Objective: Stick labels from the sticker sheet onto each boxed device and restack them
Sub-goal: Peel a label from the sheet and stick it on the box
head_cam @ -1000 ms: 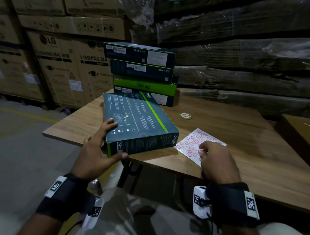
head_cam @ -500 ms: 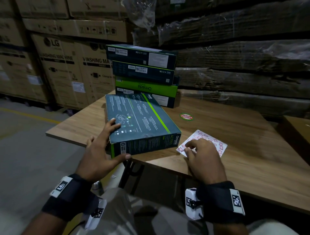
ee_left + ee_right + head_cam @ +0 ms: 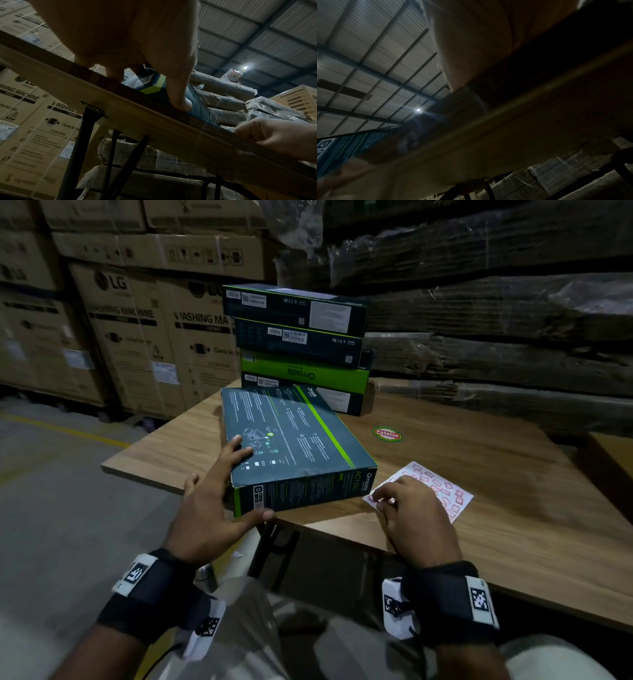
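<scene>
A dark teal boxed device [image 3: 294,436] with a green stripe lies flat at the table's near edge. My left hand [image 3: 239,477] steadies its near-left corner, fingers straight on top and thumb [image 3: 178,94] along the front face. To its right lies the white sticker sheet [image 3: 442,491] with several red labels. My right hand [image 3: 383,498] rests on the sheet's near-left corner, curled fingertips picking at it; whether a label is lifted is hidden. Behind the box stands a stack of boxed devices [image 3: 301,344]. The right wrist view is dark, showing only the box end [image 3: 342,148].
The wooden table [image 3: 479,467] has a round red-and-green sticker [image 3: 387,434] on its top. Large cardboard cartons [image 3: 130,337] stand behind on the left, wrapped bundles [image 3: 496,320] on the right. Another wooden surface [image 3: 613,460] juts in at the right edge.
My right hand has slid left across the sticker sheet to its near-left corner. The left hand stays on the box.
</scene>
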A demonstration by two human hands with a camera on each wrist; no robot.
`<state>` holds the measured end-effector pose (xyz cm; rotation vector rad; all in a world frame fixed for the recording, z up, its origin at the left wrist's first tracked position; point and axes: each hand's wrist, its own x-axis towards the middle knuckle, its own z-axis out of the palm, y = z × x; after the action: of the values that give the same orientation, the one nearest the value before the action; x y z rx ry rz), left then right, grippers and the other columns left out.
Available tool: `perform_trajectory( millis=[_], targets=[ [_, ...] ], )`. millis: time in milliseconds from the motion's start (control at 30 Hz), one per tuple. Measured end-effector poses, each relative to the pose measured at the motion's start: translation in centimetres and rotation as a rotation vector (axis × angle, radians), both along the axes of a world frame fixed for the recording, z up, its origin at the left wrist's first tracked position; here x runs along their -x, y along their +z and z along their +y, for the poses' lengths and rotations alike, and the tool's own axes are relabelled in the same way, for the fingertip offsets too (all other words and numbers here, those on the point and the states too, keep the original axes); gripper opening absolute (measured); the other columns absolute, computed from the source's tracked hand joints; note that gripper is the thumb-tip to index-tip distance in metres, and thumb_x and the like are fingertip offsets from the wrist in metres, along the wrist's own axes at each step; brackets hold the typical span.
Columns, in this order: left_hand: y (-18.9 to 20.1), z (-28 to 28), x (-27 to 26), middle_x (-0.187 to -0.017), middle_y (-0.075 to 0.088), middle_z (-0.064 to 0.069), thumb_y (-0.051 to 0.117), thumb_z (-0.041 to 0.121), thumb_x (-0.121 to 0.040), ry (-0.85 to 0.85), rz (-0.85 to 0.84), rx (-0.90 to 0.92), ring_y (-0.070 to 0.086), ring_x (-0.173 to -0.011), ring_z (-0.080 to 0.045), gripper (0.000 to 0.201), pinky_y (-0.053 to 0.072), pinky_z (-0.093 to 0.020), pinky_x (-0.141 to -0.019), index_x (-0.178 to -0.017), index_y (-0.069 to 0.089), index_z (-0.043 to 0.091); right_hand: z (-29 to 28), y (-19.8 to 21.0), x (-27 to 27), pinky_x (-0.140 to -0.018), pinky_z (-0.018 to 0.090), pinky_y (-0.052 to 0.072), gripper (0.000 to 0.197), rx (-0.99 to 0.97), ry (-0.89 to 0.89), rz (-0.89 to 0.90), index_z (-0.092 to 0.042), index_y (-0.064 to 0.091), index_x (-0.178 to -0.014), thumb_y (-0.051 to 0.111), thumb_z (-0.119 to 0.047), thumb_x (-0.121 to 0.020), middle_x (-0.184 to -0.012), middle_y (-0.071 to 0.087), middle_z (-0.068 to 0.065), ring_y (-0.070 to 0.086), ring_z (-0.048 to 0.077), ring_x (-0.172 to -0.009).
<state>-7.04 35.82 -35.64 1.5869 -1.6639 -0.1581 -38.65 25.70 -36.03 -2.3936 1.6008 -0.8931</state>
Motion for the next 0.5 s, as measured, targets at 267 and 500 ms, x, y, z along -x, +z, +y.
perform_trajectory(
  millis=[267, 500],
  targets=[
    [-0.09, 0.04, -0.03, -0.173, 0.013, 0.036, 0.072, 0.081, -0.069, 0.014, -0.012, -0.015, 0.042, -0.154, -0.020, 0.108, 0.023, -0.068, -0.124, -0.162, 0.035, 0.043, -0.01, 0.71, -0.66, -0.070, 0.038, 0.048, 0.008, 0.004, -0.059, 0.090, -0.024, 0.073, -0.094, 0.067, -0.027, -0.100, -0.100, 0.063, -0.006, 0.063, 0.025, -0.097],
    [-0.02, 0.09, -0.01, -0.174, 0.013, 0.035, 0.072, 0.080, -0.070, 0.002, -0.009, -0.013, 0.040, -0.156, -0.013, 0.107, 0.022, -0.069, -0.124, -0.163, 0.035, 0.042, 0.33, 0.95, -0.72, -0.068, 0.038, 0.047, 0.007, -0.018, -0.076, 0.113, -0.025, 0.070, -0.093, 0.066, -0.023, -0.098, -0.100, 0.062, -0.004, 0.063, 0.028, -0.093]
  ],
)
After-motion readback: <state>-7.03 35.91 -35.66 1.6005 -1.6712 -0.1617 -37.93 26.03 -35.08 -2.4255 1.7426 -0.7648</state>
